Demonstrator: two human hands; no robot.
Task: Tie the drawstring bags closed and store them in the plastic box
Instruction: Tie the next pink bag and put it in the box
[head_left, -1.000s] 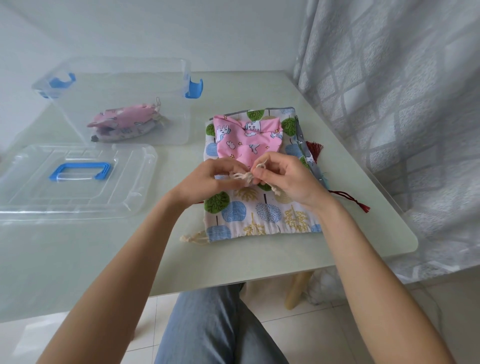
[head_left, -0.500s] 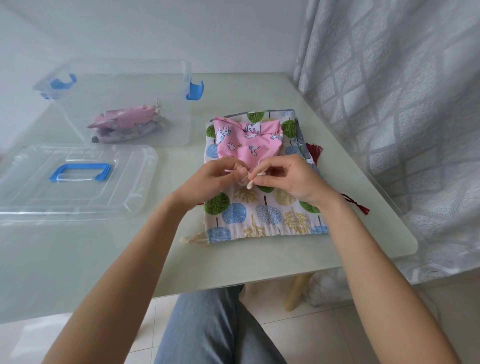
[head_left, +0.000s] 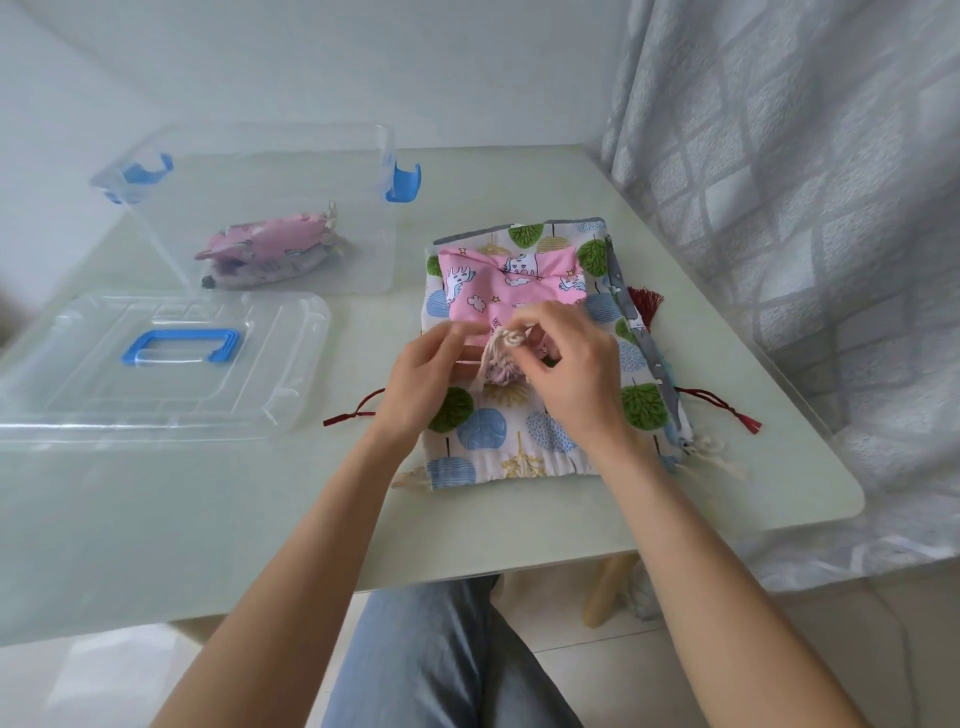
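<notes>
**Drawstring bags: some stored, one being tied, more waiting**

Drawstring bags are at three different stages here. Inside the clear plastic box (head_left: 249, 208) at the far left of the table (head_left: 571, 530) lie tied bags (head_left: 265, 252), a pink one on top of at least one paler one; how many are in that heap you cannot tell through the wall. Count those as done.

Your two hands are close together over the pink bag (head_left: 511, 283), which lies on top of the stack in front of you. Your right hand (head_left: 571, 374) pinches the cream cord (head_left: 506, 343) at the gathered neck, and your left hand (head_left: 423, 379) has its fingers curled in beside the same bunch, seemingly holding cord or fabric, though its exact hold is blurred. A loop shows at the neck, so the knot looks partly formed, not finished.

Under the pink bag sits the tree-print bag (head_left: 488, 436), flat and untied, and a grey bag (head_left: 631, 312) shows at its right edge. Red tasselled cords (head_left: 722, 402) stick out on both sides, suggesting one more bag below.

Still ahead, by this reading: finish this knot, move the pink bag to the box, then tie and store the rest. The lid (head_left: 156, 364) lies off, beside the box.
</notes>
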